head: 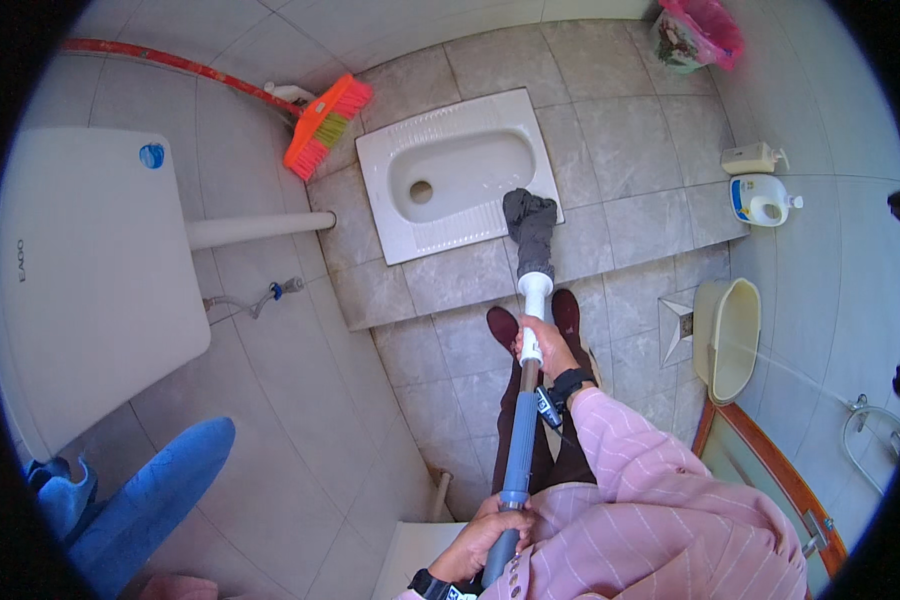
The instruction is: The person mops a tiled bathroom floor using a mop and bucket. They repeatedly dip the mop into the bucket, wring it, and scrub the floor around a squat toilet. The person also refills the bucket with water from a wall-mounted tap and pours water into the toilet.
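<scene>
A twist mop with a blue-grey handle [523,439] runs away from my body, over my feet. My left hand [493,531] grips the lower handle close to my waist. Further up, my right hand [550,346] is closed around the white plastic sleeve [535,300] of the mop. The dark grey mop head [532,229], bunched and twisted, lies over the near right corner of a white ceramic squat toilet [450,236]. Whether it rests on the rim or hangs just above it, I cannot tell.
A tiled step edge [480,296] crosses before my feet. An orange broom [322,127] leans at the left wall, near the cistern [112,277] and its pipe [262,229]. Rightward are a cream bucket [729,341] under a water stream, two bottles [757,201] and a lined bin [694,37].
</scene>
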Available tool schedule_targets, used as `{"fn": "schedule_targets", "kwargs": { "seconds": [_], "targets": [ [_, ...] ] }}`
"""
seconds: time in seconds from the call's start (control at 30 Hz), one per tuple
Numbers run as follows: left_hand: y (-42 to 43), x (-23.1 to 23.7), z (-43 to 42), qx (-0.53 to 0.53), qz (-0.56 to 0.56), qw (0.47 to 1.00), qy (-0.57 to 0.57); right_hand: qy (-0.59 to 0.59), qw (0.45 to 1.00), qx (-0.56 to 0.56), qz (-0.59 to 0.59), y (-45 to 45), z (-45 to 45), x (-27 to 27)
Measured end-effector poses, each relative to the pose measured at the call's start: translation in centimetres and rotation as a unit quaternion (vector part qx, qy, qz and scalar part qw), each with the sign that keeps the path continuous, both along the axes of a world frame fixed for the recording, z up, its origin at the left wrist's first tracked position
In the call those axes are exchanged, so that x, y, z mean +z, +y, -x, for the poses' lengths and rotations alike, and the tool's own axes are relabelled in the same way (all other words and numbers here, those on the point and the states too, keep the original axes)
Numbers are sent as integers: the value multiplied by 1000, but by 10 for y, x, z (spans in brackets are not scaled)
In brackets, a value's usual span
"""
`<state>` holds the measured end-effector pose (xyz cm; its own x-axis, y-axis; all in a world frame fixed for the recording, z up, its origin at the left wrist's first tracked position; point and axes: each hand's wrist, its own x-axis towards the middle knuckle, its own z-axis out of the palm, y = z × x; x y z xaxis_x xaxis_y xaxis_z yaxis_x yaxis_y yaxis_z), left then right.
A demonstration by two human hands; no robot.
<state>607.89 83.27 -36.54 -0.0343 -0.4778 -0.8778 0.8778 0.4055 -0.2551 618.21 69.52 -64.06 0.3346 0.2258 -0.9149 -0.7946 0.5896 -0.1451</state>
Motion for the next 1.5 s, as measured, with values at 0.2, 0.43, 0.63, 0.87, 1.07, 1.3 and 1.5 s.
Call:
{"fn": "schedule_targets", "kwargs": {
  "seconds": [0.2, 0.43, 0.63, 0.87, 1.07, 1.3, 1.5],
  "targets": [
    [-9, 9, 5, 122, 81, 989, -2, 14, 998, 3, 62, -8, -5, 14],
    [-40, 3, 22, 489, 386, 779, 63, -23, 996, -54, 71, -25, -4, 48],
    [-12, -5, 16, 263, 297, 915, 75, -16, 981, -186, 49, -42, 23, 45],
    [-27, 31, -1, -17, 262, 961, 92, -20, 929, -367, 52, -94, 89, 90],
    [-96, 36, -6, -278, 263, 924, 18, -69, 849, -519, 69, -190, 164, 114],
    [-255, 19, 5, -439, 230, 868, 11, -67, 810, -564, 147, -323, 230, 121],
    [-404, -24, 29, -648, 121, 740, -134, 44, 831, -445, 329, -398, 336, 102]
  ]
}}
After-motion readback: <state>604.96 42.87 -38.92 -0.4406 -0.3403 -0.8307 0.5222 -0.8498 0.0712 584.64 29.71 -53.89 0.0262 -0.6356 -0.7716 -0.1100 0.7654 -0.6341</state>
